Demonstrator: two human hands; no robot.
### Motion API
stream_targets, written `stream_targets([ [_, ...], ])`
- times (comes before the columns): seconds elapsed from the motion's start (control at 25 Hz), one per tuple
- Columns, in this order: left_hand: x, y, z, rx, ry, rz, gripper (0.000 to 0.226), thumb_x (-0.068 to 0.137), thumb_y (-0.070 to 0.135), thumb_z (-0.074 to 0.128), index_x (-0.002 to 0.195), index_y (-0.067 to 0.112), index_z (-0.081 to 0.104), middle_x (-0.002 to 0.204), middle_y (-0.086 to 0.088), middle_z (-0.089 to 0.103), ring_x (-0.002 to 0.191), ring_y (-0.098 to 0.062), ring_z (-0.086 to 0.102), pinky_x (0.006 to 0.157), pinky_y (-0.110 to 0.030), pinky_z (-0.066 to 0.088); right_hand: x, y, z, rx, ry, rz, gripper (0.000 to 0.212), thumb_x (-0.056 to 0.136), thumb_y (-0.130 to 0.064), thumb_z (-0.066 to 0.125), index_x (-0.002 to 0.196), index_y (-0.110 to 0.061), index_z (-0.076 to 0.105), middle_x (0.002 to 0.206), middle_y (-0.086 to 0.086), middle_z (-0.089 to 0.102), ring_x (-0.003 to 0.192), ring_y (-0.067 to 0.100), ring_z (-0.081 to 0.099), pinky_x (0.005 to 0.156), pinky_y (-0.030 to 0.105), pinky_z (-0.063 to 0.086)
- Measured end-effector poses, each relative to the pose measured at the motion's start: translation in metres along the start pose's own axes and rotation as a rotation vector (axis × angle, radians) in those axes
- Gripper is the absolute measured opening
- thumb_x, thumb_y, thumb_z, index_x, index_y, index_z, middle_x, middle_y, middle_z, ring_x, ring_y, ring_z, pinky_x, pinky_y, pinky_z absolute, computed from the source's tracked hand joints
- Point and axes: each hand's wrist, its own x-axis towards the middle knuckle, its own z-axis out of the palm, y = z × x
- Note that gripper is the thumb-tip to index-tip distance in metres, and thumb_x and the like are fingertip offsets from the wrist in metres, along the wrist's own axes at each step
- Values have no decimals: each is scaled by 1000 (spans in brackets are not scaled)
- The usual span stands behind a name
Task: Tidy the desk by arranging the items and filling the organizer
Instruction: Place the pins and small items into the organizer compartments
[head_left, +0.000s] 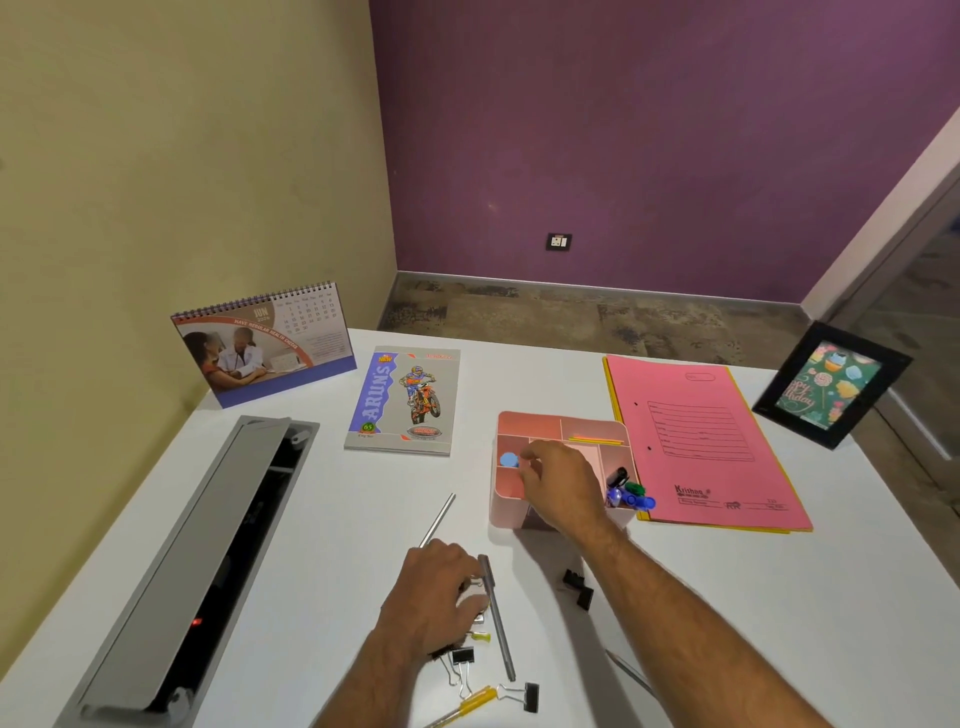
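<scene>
A pink organizer (524, 422) stands mid-desk with a blue round piece (508, 459) in a left compartment, yellow strips (596, 441) at the back and markers (628, 493) at its right. My right hand (558, 480) hovers over its middle compartments, fingers curled; whether it holds anything is hidden. My left hand (441, 587) rests on the desk, fingers closed over small clips beside a grey pen (498, 621). A silver pen (439, 518) lies beyond it. Black binder clips (462, 657) (531, 696) (577, 587), a yellow pin (480, 636) and a yellow pen (467, 707) lie nearby.
A notebook (402, 400) and a desk calendar (265, 343) sit at the back left, a pink folder (701, 441) and a black photo frame (831, 384) at the right. An open grey cable tray (187, 545) runs along the left side of the white desk (779, 597).
</scene>
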Motion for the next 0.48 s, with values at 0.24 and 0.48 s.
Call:
stream_targets([
  [0.24, -15, 6, -5, 178, -71, 87, 50, 65, 66, 56, 96, 28, 65, 94, 9, 58, 95, -16, 48, 87, -34, 32, -36, 7, -8, 60, 84, -32, 27, 91, -25, 56, 113, -16, 69, 115, 0, 69, 102, 18, 61, 84, 29, 50],
  [0.48, -26, 11, 7, 217, 7, 19, 33, 53, 58, 63, 69, 31, 53, 66, 15, 51, 68, -12, 48, 66, -31, 48, -56, 16, -3, 168, 88, -60, 24, 86, -21, 60, 108, -17, 71, 107, -4, 72, 87, 13, 64, 80, 29, 55],
])
